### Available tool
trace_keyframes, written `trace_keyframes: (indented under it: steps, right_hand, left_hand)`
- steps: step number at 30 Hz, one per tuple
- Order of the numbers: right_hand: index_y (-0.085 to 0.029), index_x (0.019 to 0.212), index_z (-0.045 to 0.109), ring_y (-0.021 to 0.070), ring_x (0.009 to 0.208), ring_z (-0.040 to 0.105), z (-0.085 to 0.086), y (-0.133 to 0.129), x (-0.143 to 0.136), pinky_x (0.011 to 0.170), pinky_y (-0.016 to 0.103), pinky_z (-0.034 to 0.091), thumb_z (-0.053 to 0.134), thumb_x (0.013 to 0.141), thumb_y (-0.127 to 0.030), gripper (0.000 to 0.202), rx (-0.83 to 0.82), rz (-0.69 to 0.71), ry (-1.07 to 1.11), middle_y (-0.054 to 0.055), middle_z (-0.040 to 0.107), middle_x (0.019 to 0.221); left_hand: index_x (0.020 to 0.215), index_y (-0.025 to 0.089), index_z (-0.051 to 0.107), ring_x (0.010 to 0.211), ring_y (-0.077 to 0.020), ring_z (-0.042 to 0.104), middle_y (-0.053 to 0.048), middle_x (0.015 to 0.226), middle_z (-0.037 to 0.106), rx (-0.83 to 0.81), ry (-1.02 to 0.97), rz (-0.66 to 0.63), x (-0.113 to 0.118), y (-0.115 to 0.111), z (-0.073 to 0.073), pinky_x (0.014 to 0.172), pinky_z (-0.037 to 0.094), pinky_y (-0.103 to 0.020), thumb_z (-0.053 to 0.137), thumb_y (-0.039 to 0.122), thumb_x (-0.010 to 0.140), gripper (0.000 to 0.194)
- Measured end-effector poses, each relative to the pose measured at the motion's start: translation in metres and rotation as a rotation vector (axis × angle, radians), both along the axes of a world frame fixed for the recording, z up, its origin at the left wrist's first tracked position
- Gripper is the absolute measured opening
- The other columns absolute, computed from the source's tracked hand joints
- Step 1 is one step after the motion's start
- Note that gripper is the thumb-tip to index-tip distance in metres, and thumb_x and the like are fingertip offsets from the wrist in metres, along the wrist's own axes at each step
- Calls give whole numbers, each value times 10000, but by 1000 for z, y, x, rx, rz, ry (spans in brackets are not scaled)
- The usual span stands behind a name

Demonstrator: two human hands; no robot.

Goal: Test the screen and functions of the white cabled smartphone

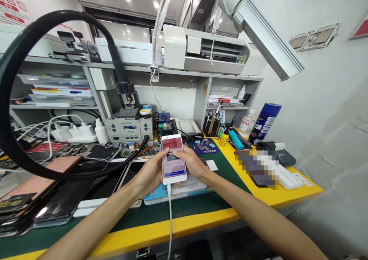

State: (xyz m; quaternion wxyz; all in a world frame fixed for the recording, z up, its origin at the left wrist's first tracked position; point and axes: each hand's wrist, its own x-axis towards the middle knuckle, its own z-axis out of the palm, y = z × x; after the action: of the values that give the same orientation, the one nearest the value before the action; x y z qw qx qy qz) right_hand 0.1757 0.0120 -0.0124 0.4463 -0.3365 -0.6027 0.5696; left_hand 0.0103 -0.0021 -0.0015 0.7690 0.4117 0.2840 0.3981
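Note:
Between both hands is a white smartphone (174,166), held upright with its screen lit. The screen shows a red upper part with a round face icon and a blue bar low down. My left hand (153,168) grips the phone's left edge, its thumb over the screen. From the other side my right hand (194,162) closes on the right edge, and its thumb also lies over the screen. A white charging cable (170,221) runs from the phone's bottom end down past the bench edge. Fingers behind the phone are mostly hidden.
A thick black hose (7,110) loops across the left side. Phone screens and cases (71,183) lie stacked beneath it. Behind stands a soldering station (129,128). Bottles and a blue spray can (266,122) stand at the right. A lamp (267,38) hangs overhead.

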Motion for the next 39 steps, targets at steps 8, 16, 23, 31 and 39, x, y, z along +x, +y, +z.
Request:
trace_keyframes:
  steps: [8, 16, 23, 31, 39]
  right_hand:
    - [-196, 1174, 619, 166, 658, 645, 3, -2, 0, 582, 270, 509, 552, 921, -379, 320, -5, -15, -23, 26, 684, 820]
    - [-195, 1168, 615, 170, 636, 637, 2, -1, 0, 562, 277, 510, 557, 912, -388, 326, -9, -10, -7, 26, 671, 809]
    - [-192, 1147, 622, 167, 656, 634, 1, -1, 0, 585, 274, 509, 576, 903, -402, 324, 6, -17, -14, 33, 678, 838]
    - [-211, 1154, 617, 171, 665, 638, 0, 0, 0, 588, 274, 501, 565, 911, -392, 308, 0, -9, -7, 29, 688, 834]
    - [-205, 1170, 610, 179, 665, 645, 0, 0, 0, 574, 279, 502, 566, 906, -392, 327, -1, -11, 5, 33, 694, 838]
  left_hand:
    - [1399, 156, 498, 835, -267, 706, -145, 1065, 703, 16, 6, 2, 1, 2, -2, 659, 615, -409, 515, 303, 971, 453]
    - [1374, 138, 532, 833, -253, 712, -138, 1048, 716, 2, -17, -3, 2, -1, 1, 662, 614, -369, 506, 292, 977, 426]
    - [1403, 159, 506, 856, -245, 715, -130, 1067, 714, -10, -28, 0, 0, 0, 1, 690, 615, -355, 513, 308, 981, 448]
    - [1429, 180, 478, 860, -255, 714, -134, 1078, 710, -2, 1, -5, -1, 0, 0, 692, 618, -375, 533, 333, 973, 484]
    - [1432, 166, 477, 860, -264, 717, -139, 1059, 717, -3, -22, -8, 1, 0, 0, 683, 620, -378, 517, 357, 981, 491]
